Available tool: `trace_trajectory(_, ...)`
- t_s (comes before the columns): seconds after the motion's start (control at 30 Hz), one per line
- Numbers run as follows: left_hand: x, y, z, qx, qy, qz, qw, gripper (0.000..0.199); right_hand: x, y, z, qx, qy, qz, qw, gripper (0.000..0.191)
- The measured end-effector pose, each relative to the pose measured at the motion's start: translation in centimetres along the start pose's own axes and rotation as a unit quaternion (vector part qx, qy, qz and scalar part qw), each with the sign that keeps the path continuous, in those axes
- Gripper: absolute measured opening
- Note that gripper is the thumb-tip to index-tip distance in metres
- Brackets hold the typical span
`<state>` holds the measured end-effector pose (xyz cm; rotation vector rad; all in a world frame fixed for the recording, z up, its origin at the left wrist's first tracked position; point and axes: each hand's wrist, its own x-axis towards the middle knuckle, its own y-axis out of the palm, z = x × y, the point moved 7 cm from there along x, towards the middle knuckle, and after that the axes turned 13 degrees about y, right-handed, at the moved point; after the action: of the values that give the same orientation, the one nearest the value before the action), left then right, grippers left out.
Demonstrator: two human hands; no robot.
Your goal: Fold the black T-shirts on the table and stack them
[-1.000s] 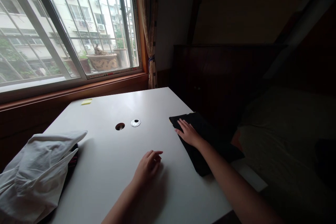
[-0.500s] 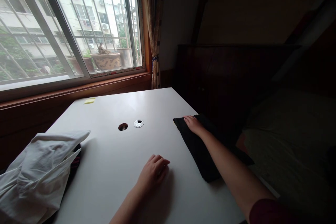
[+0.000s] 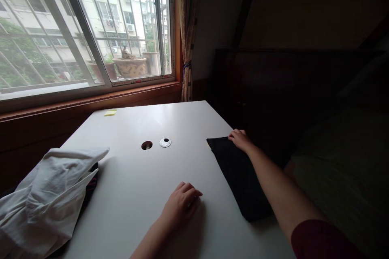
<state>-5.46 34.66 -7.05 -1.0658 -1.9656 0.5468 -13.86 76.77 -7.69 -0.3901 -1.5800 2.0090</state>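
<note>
A folded black cloth (image 3: 240,178) lies on the right side of the white table. My right hand (image 3: 241,139) is at its far right corner, fingers bent and closed on the cloth's edge; my forearm hides part of its right side. Left of the cloth, my left hand (image 3: 180,202) rests on the tabletop with loosely curved fingers and holds nothing. A crumpled white cloth (image 3: 57,188) lies at the table's left edge, with dark fabric showing beneath it.
The white table (image 3: 127,190) has a round hole (image 3: 146,145) beside a silver ring-shaped grommet (image 3: 165,143). A yellow sticky note (image 3: 110,112) is near the far left corner. A window (image 3: 91,28) and a tied curtain (image 3: 187,48) stand behind. The right side is dark.
My right hand has slid from the top of the black cloth to its far right corner. The flap trailing off the cloth's right side no longer shows. My left hand stays on the table.
</note>
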Motion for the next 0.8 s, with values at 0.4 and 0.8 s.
trace_trajectory(0.4,0.0,0.1,0.0,0.003,-0.003,0.004,1.000,0.027,-0.7,-0.2,2.3,0.019,-0.022,-0.058,0.998,0.026)
trace_trajectory(0.8,-0.1,0.3,0.0,0.010,0.006,0.005,1.000,0.029,-8.9,3.7,12.9,0.070,-0.171,0.063,0.981,0.058)
